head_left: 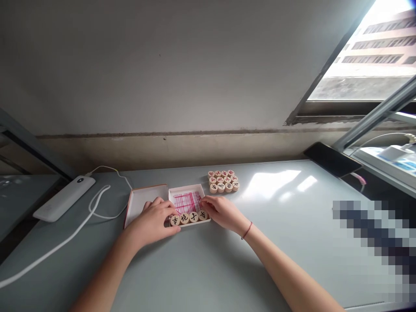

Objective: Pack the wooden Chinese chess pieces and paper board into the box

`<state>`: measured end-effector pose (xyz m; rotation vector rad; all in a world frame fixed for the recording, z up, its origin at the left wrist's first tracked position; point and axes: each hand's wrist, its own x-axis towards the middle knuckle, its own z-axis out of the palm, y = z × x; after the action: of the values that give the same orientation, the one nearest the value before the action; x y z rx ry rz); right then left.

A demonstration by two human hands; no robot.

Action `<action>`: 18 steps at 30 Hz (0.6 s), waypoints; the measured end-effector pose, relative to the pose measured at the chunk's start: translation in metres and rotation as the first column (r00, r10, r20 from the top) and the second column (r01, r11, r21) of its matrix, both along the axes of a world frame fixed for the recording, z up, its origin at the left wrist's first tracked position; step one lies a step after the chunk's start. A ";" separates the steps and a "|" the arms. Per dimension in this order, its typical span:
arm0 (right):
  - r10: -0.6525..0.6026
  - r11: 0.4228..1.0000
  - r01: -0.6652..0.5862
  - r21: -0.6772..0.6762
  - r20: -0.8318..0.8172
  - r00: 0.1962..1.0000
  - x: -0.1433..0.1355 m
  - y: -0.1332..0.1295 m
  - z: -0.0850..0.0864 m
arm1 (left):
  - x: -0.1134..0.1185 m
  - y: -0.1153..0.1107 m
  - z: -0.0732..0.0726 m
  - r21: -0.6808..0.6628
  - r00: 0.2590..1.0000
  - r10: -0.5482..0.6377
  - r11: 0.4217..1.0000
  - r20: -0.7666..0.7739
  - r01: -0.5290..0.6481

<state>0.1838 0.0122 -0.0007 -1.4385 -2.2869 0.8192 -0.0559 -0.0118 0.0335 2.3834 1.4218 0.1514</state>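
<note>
The counter [292, 247] carries the lid [139, 200], left, and the box [185, 189] beside it. The left hand [156, 222] curves over the box's near-left corner; the right hand [224, 211] meets its right wall. Whether either grip holds anything cannot be determined. Beyond the box, right: twelve xiangqi pieces [220, 180]. Inside, four black-lettered pieces [194, 216] line the near wall; uneven finger pressure could tip them.

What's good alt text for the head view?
A person's left hand and right hand are at opposite sides of an open white box, where four marked round pieces line the near side. Beyond it, to the right, more pieces sit on a grey desk.
</note>
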 end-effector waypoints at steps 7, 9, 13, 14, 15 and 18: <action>-0.009 1.000 0.009 0.024 0.025 1.000 -0.001 -0.001 -0.001 | 0.004 -0.003 0.011 -0.130 0.994 0.111 0.985 0.006 -0.109; -0.011 1.000 0.011 0.024 0.027 1.000 -0.001 -0.001 -0.001 | 0.005 -0.004 0.014 -0.129 0.992 0.129 0.983 -0.007 -0.129; -0.009 0.999 0.008 0.036 0.032 0.999 -0.002 -0.002 -0.002 | 0.005 -0.005 0.015 -0.091 0.994 0.107 0.990 0.010 -0.106; -0.010 0.999 0.009 0.037 0.031 0.999 -0.003 -0.002 -0.002 | 0.005 -0.006 0.014 -0.096 0.994 0.106 0.990 0.015 -0.104; -0.013 0.999 0.012 0.036 0.030 0.999 -0.003 -0.002 -0.002 | 0.004 -0.005 0.014 -0.107 0.994 0.105 0.989 0.021 -0.103; -0.024 0.999 0.023 0.028 0.011 1.000 -0.003 -0.002 -0.002 | 0.002 -0.004 0.014 -0.132 0.993 0.103 0.987 0.053 -0.095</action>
<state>0.1807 0.0106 -0.0022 -1.4587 -2.2766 0.7706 -0.0539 -0.0156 0.0479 2.1872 1.4767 0.1499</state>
